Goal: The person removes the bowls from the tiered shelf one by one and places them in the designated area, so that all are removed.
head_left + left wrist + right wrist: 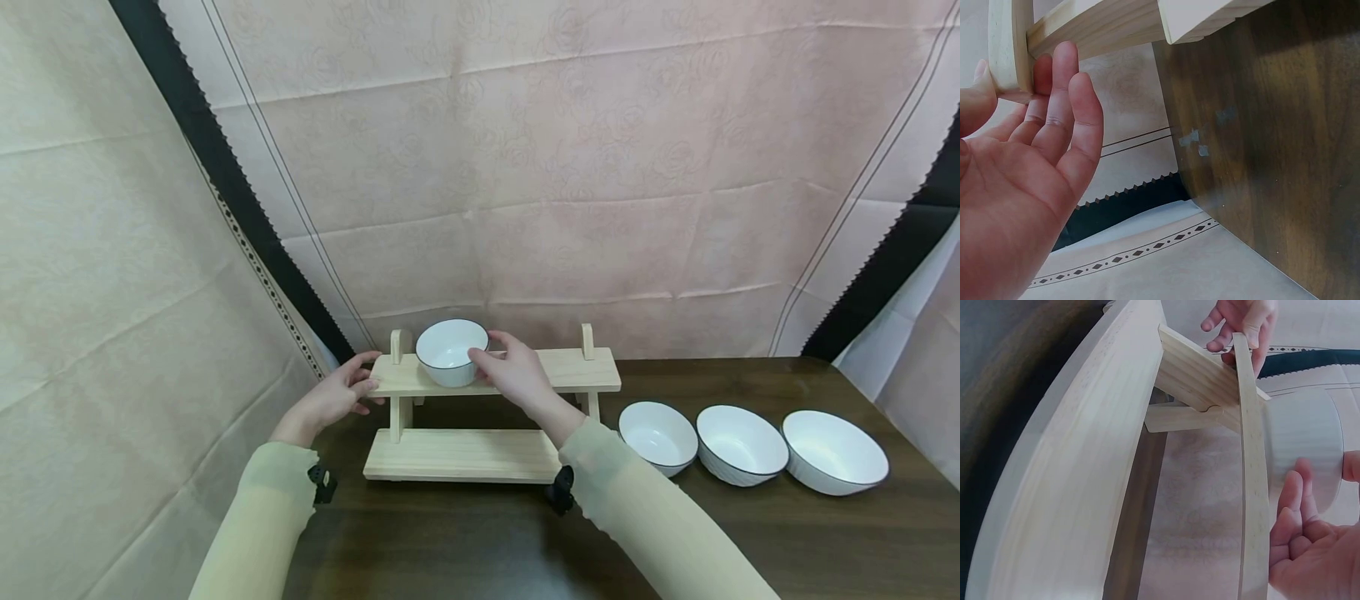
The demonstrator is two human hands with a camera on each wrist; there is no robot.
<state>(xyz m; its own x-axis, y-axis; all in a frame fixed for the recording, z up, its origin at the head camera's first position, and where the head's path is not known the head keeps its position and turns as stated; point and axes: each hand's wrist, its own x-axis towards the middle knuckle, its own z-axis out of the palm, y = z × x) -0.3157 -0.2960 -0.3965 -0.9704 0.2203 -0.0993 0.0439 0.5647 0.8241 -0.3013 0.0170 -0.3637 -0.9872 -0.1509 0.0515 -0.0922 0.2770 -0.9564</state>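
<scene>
A two-tier wooden rack (461, 454) stands on the dark table. On the left part of its upper board (555, 372) sits a white bowl (447, 357) with a dark rim. My right hand (521, 379) pinches this bowl's right side between thumb and fingers; the right wrist view shows the bowl's underside edge (1300, 437) against the board. At the board's left end, my left hand (333, 400) grips the wood, thumb on one face and fingers around the other. Those fingers (1060, 100) show below the board in the left wrist view.
Right of the rack, three white bowls stand in a row: a near one (658, 435), a middle one (742, 444) and a far-right one (835, 452). Pale patterned cloth (585, 183) hangs behind the table (450, 542) and along its left side.
</scene>
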